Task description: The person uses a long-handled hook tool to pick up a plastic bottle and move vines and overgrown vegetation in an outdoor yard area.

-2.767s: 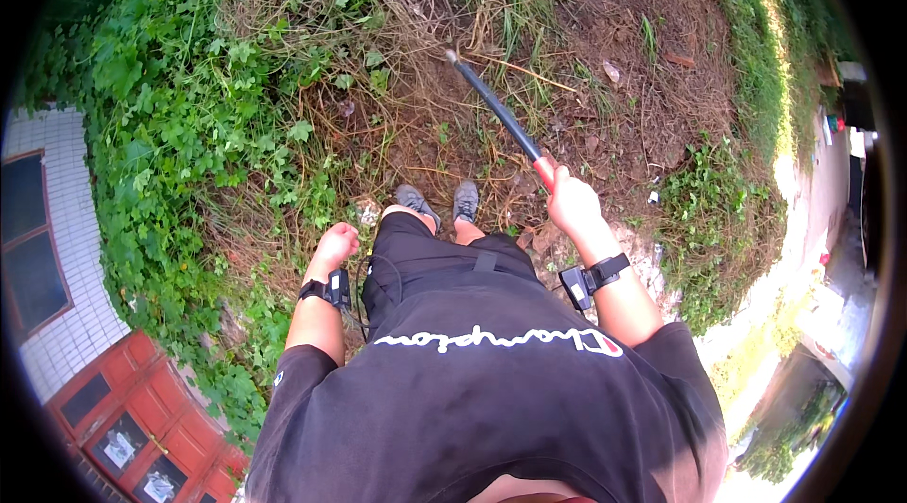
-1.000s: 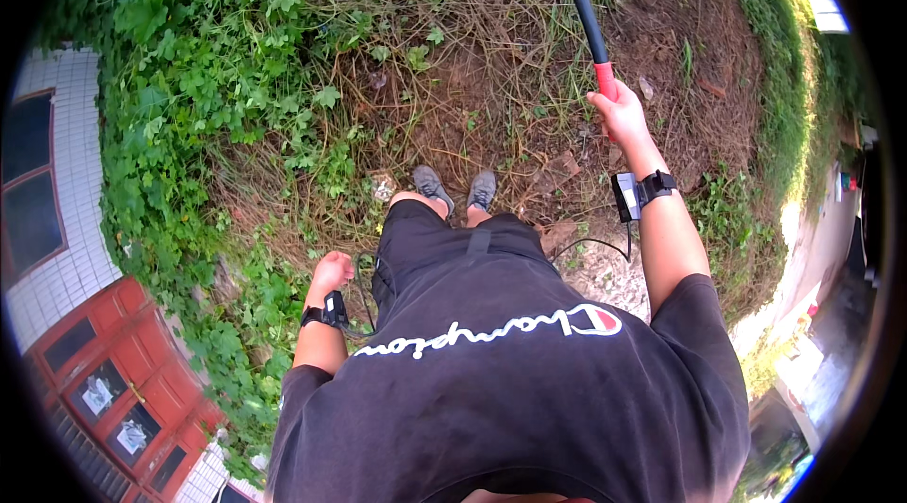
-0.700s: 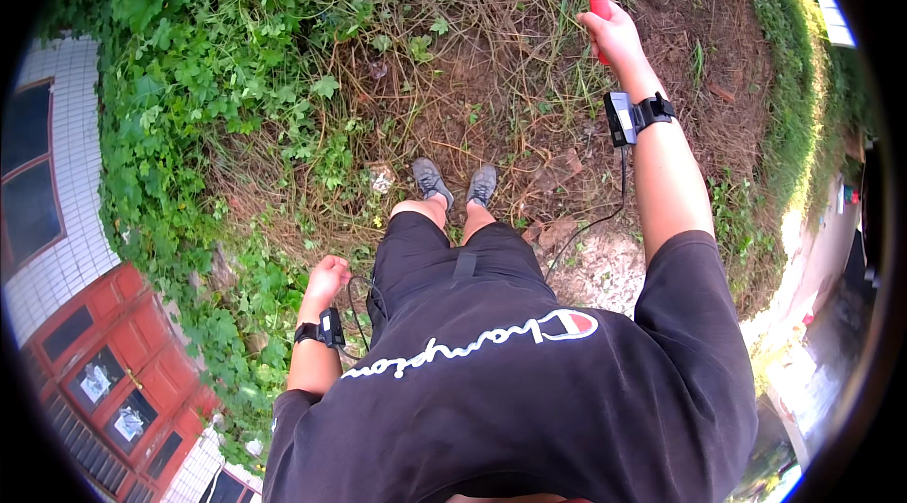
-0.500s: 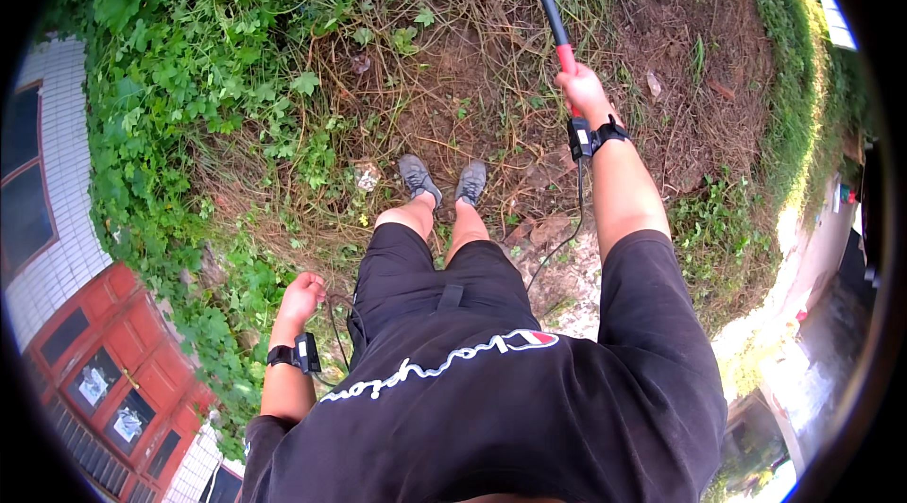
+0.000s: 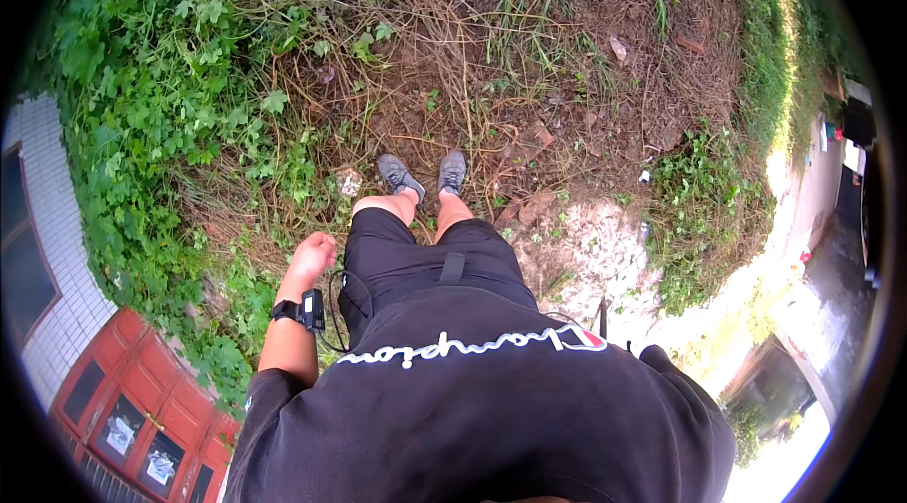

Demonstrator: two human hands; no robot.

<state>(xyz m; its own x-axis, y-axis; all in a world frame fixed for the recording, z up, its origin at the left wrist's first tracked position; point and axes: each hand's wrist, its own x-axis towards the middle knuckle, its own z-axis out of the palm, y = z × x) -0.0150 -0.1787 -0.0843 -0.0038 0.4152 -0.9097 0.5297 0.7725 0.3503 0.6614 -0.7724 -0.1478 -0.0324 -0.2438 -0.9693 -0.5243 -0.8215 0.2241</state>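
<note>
My left hand (image 5: 314, 255) is raised at my left side, its fingers curled into a loose fist with nothing showing in them. Around that wrist sit a black band and a small black box (image 5: 312, 310), with a thin black cable running from it toward my shorts. My right hand is out of sight; its arm goes back behind my right side, where only the dark sleeve (image 5: 675, 375) shows. A short dark upright piece (image 5: 603, 317) shows beside my shirt on the right; what it belongs to is hidden.
I stand on bare soil strewn with dry stems (image 5: 439, 50). Leafy green vines (image 5: 142, 125) fill the left, beside a white tiled wall (image 5: 76, 295) and red doors (image 5: 142, 390). Pale rubble (image 5: 605, 257) lies to the right, near a clump of weeds (image 5: 709, 220).
My right arm has swung back out of view, along with the black pole with a red grip that my right hand held. My left hand has risen slightly, and its fingers are more curled.
</note>
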